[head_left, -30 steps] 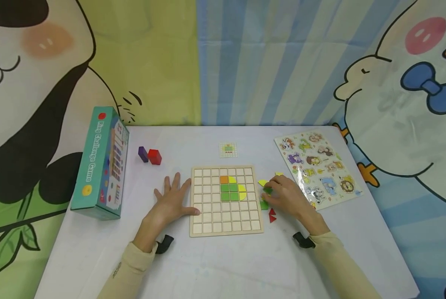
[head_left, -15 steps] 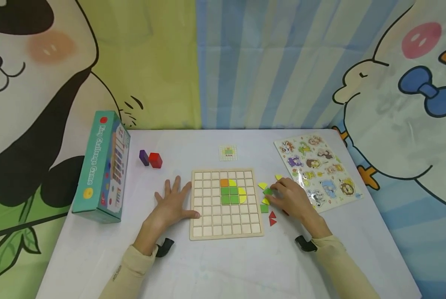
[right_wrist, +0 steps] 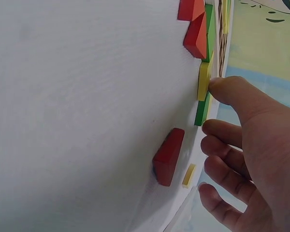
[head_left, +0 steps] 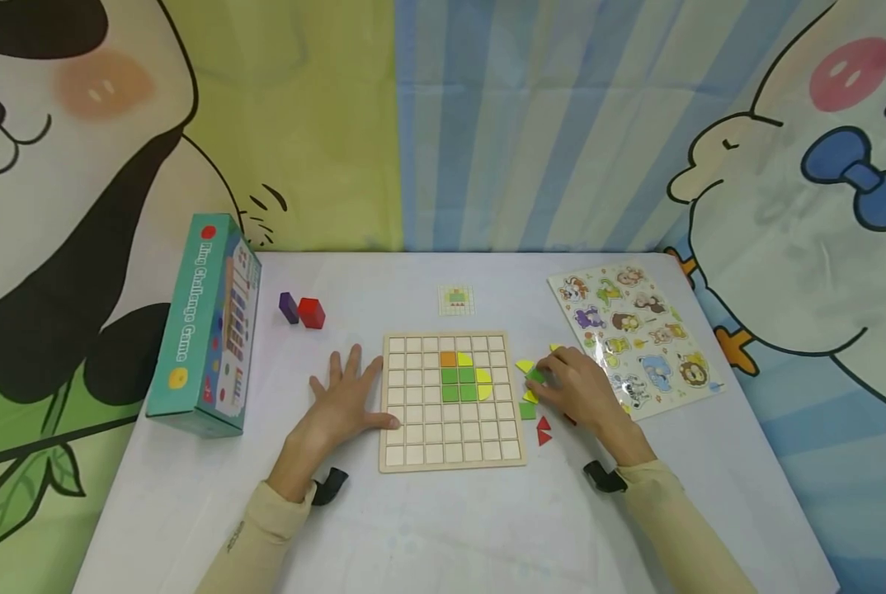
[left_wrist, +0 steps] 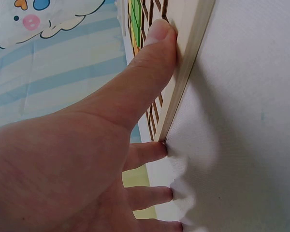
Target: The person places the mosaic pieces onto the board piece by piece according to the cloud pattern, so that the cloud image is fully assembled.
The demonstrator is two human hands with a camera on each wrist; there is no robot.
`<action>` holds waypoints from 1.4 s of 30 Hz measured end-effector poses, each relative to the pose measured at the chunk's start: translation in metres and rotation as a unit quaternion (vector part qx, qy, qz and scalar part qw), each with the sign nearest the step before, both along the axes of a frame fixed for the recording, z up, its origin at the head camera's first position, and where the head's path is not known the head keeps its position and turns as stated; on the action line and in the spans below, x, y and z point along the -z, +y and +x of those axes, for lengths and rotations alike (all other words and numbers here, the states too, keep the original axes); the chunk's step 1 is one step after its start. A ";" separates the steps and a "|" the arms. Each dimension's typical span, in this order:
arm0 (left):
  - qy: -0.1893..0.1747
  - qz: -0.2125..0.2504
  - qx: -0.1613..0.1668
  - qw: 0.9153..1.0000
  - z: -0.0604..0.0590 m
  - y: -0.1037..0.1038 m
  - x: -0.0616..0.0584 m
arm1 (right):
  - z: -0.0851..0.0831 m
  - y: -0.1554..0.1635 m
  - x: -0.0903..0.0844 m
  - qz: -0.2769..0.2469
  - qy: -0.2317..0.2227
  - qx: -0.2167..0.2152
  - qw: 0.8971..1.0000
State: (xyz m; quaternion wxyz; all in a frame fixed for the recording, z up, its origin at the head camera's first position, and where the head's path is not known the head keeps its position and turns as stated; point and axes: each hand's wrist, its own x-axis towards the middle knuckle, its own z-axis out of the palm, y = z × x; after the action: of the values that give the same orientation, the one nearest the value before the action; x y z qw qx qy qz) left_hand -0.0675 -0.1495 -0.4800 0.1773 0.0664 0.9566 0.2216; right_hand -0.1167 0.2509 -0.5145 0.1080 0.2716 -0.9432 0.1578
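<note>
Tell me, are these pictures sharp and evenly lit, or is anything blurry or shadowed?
Head view: even, soft light, no glare, sharp on the wooden grid board. Left wrist view: the left hand fills the frame, slightly soft, with a grey shadow on the white tablecloth. Right wrist view: the right hand is close and soft; the red wooden piece casts faint shadow.

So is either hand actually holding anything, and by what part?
Nothing is gripped. The left hand lies flat, thumb against the wooden grid board's left edge. The right hand's thumb touches a yellow piece on its edge.
</note>
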 end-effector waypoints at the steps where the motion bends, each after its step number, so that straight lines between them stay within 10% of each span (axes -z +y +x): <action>1: 0.000 0.000 0.000 1.000 0.000 0.000 0.000 | -0.001 -0.001 0.000 -0.002 0.001 -0.001 1.000; 42: 0.000 -0.001 0.002 1.000 0.000 -0.001 0.003 | -0.018 -0.014 -0.002 -0.001 0.032 -0.007 0.999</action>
State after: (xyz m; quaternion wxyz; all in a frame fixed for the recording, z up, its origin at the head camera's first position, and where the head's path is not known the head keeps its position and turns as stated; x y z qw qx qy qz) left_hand -0.0676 -0.1508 -0.4825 0.1779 0.0679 0.9566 0.2206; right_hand -0.1347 0.2365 -0.5126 0.1372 0.2829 -0.9373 0.1502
